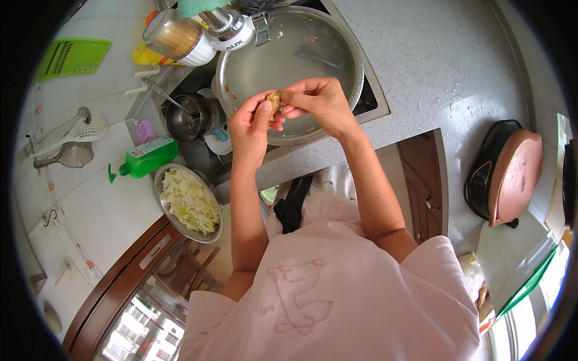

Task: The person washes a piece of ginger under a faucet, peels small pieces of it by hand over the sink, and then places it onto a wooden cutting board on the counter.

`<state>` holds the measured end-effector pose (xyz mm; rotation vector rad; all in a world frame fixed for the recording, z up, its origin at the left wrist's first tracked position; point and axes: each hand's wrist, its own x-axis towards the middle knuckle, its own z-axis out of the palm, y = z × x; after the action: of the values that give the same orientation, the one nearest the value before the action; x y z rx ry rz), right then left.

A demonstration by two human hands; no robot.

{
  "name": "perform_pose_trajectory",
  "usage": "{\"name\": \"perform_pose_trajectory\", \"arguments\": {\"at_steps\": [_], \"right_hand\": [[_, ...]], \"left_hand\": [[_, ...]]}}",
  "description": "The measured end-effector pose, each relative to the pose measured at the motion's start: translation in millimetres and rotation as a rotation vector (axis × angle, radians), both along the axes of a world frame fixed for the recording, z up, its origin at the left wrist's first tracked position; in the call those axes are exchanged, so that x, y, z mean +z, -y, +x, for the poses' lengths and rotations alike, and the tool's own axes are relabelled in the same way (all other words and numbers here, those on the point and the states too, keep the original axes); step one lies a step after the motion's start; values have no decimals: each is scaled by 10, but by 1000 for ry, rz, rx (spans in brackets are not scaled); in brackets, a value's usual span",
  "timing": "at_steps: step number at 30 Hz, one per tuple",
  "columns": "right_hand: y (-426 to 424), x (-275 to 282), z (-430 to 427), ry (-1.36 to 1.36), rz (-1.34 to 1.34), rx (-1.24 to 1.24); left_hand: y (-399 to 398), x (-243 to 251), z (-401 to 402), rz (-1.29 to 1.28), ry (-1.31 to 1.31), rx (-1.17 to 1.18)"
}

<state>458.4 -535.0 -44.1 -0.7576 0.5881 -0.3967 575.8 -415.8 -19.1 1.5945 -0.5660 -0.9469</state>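
Observation:
My left hand grips a small, knobbly yellow-brown piece of food, perhaps ginger root, between thumb and fingers. At its right side, the bent fingertips of my right hand meet the piece, thumb and forefinger pinched together. Whether they hold a bit of it cannot be seen. Both hands are above the near part of a large round metal basin of cloudy water. Small brown and pale scraps float in the water, and a dark, flat thing lies in it towards the back right.
Left of the basin are a small dark pot with a ladle, a green soap bottle and a metal bowl of chopped cabbage. A white faucet filter overhangs the basin. A pink-lidded appliance stands on the right counter.

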Motion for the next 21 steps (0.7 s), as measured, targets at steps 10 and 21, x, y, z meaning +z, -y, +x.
{"name": "perform_pose_trajectory", "arguments": {"at_steps": [10,21], "right_hand": [[-10,3,57,-102,-240,23],[61,-132,-1,25,51,65]], "left_hand": [[43,3,-29,76,74,3],[22,-1,19,43,-108,-11]]}}
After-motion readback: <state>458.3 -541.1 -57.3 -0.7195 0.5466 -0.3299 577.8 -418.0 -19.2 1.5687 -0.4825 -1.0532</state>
